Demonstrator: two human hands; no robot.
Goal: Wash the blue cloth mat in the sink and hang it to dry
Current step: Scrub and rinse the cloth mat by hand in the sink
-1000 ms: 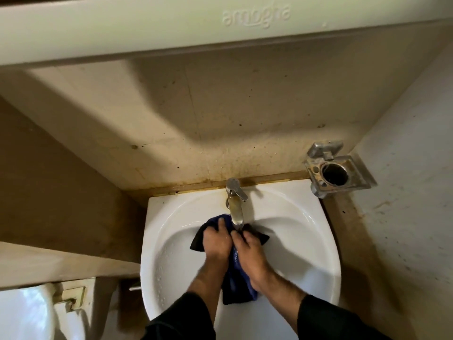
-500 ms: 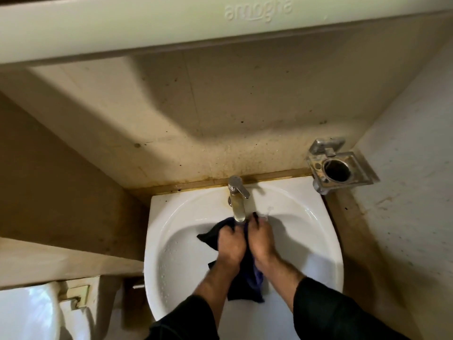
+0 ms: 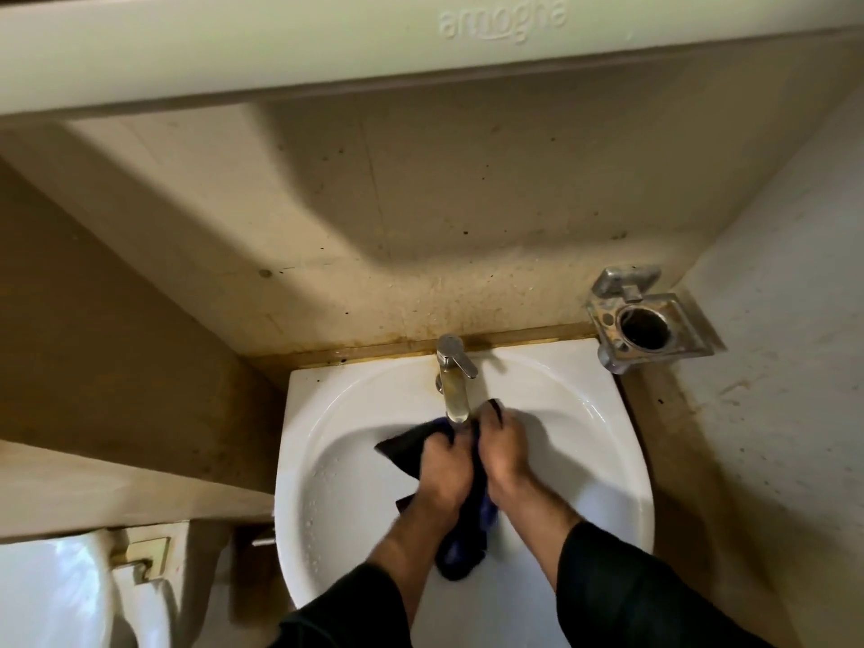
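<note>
nearest to you, your two dark sleeves point(image 3: 622, 596) come up from the bottom edge and your bare forearms reach over the front of the white sink point(image 3: 327, 460). between the forearms the lower end of the blue cloth mat point(image 3: 460, 551) hangs bunched and dark over the basin. a little further in, your left hand point(image 3: 442, 470) has its fingers curled round the mat, knuckles up, with a flap of the cloth sticking out to its left. your right hand point(image 3: 502, 449) sits just beside it, touching it, fingers bent down over the same bundle, and a dark bit of the cloth shows past the fingertips. both hands hold the mat in the middle of the bowl, right under the spout of the metal tap point(image 3: 456, 378). you cannot tell from this view whether water is running, though small droplets lie on the left inner wall of the basin. the tap stands at the back rim, its lever turned to the right. to the far right of the sink a metal holder point(image 3: 650, 327) with a round hole is fixed to the wall. at the left a white toilet cistern point(image 3: 51, 596) shows in the corner. beyond it all rises the stained beige wall point(image 3: 397, 217), and above that a pale cabinet edge point(image 3: 327, 44) with raised lettering.
</note>
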